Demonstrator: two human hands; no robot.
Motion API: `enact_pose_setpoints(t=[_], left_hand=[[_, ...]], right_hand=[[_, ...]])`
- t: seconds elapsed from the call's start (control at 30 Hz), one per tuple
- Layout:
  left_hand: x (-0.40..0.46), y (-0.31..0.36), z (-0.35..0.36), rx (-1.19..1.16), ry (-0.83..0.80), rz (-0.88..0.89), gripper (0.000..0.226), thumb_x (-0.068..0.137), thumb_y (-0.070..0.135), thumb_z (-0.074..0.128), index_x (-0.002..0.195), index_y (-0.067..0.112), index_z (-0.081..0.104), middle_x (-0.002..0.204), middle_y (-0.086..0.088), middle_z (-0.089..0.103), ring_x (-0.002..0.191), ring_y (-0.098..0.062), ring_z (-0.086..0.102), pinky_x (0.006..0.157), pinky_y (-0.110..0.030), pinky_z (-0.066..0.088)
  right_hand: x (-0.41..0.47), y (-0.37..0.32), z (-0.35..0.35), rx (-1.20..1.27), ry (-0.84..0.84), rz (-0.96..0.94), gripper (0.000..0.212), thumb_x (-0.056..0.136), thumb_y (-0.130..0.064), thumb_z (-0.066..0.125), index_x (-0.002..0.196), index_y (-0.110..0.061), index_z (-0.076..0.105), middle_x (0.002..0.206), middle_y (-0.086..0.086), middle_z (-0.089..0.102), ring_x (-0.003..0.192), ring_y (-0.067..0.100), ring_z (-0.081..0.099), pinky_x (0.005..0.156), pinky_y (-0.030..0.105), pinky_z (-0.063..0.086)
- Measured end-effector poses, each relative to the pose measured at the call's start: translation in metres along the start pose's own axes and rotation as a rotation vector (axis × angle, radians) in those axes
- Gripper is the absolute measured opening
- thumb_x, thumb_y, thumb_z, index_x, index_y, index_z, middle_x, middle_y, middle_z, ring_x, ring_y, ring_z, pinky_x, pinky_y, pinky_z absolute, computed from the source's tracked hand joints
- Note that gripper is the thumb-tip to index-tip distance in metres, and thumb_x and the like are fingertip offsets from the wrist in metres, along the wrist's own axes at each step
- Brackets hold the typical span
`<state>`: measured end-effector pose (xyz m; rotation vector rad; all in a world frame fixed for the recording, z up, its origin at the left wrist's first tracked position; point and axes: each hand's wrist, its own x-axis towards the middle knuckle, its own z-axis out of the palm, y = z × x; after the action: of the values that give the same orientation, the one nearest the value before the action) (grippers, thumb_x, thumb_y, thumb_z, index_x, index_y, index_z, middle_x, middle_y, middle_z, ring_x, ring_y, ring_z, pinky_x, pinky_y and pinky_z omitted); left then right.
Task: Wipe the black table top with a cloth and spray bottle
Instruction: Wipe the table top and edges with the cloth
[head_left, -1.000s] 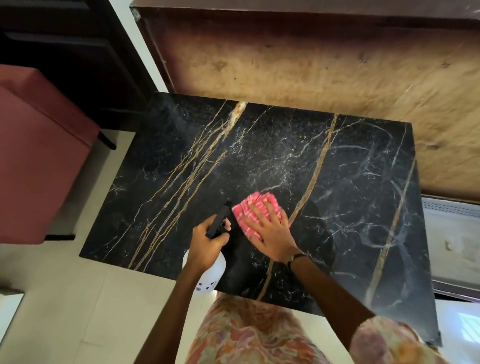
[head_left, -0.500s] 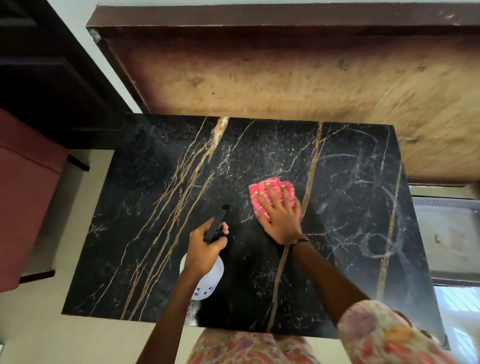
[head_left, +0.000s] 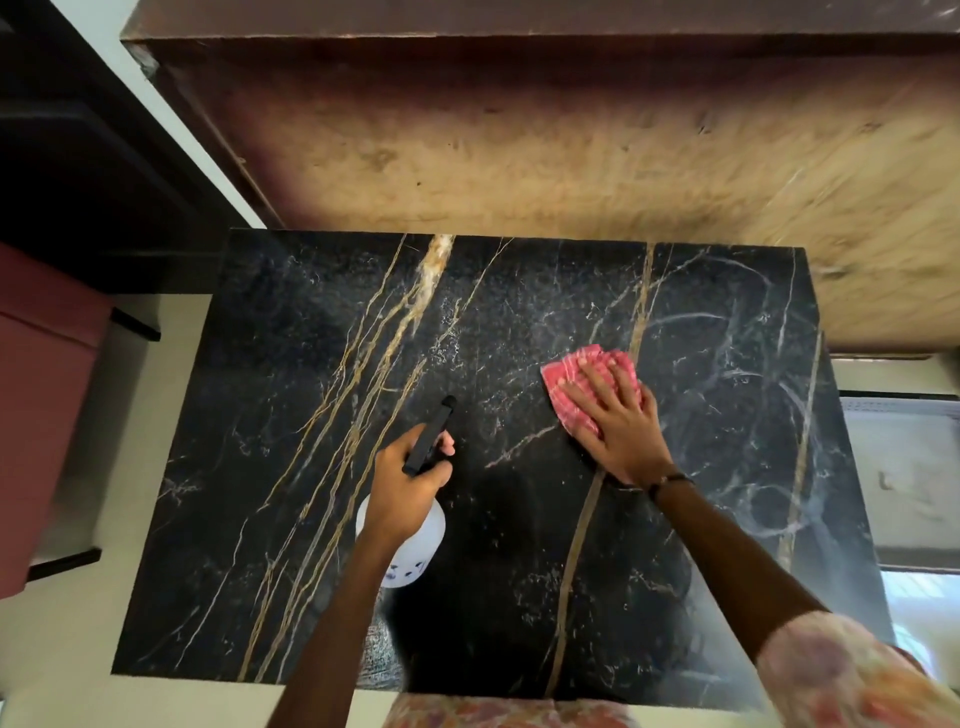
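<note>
The black marble table top (head_left: 322, 415) with gold and white veins fills the middle of the head view. My right hand (head_left: 615, 423) lies flat with spread fingers on a folded pink cloth (head_left: 569, 371), pressing it onto the table right of centre. My left hand (head_left: 405, 480) grips a spray bottle by its black trigger head (head_left: 430, 435); the white bottle body (head_left: 410, 553) shows below my wrist. The bottle is held above the table's middle, nozzle pointing away from me.
A worn brown wooden panel (head_left: 571, 145) rises behind the table's far edge. A red upholstered seat (head_left: 36, 405) stands on the pale floor to the left. A white grilled object (head_left: 904, 467) sits beyond the table's right edge.
My right hand has slid the pink cloth away from me and to the right across the table. The left hand with the bottle has stayed near the table's middle. The view has shifted forward.
</note>
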<state>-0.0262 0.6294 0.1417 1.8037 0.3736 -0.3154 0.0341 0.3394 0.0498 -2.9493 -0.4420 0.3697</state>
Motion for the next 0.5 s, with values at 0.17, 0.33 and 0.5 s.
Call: enact_pose_setpoints(t=[0.17, 0.33, 0.5], left_hand=[[0.021, 0.011, 0.002, -0.024, -0.009, -0.003, 0.018, 0.074, -0.005, 0.057, 0.085, 0.008, 0.065, 0.065, 0.007, 0.059, 0.049, -0.006, 0.052, 0.055, -0.024, 0.037], [0.047, 0.019, 0.002, -0.033, -0.023, 0.004, 0.019, 0.066, 0.012, 0.056, 0.083, 0.007, 0.063, 0.050, 0.006, 0.048, 0.043, -0.012, 0.037, 0.049, -0.028, 0.032], [0.067, 0.023, 0.003, -0.050, -0.036, 0.033, 0.021, 0.078, -0.014, 0.052, 0.089, 0.001, 0.062, 0.051, 0.011, 0.056, 0.040, -0.005, 0.042, 0.046, -0.013, 0.033]], right_hand=[[0.078, -0.069, -0.004, 0.047, -0.012, 0.060, 0.060, 0.091, -0.060, 0.022, 0.148, -0.041, 0.017, 0.160, -0.001, 0.006, 0.146, 0.038, 0.002, 0.109, 0.068, 0.007], [0.039, -0.087, 0.017, -0.046, -0.013, -0.303, 0.056, 0.096, -0.056, 0.026, 0.149, -0.042, 0.015, 0.159, -0.001, 0.015, 0.147, 0.034, 0.004, 0.113, 0.064, 0.010], [0.019, 0.003, 0.007, -0.121, 0.014, -0.265, 0.058, 0.095, -0.062, 0.018, 0.149, -0.040, 0.015, 0.159, 0.001, 0.014, 0.147, 0.030, 0.004, 0.113, 0.061, 0.015]])
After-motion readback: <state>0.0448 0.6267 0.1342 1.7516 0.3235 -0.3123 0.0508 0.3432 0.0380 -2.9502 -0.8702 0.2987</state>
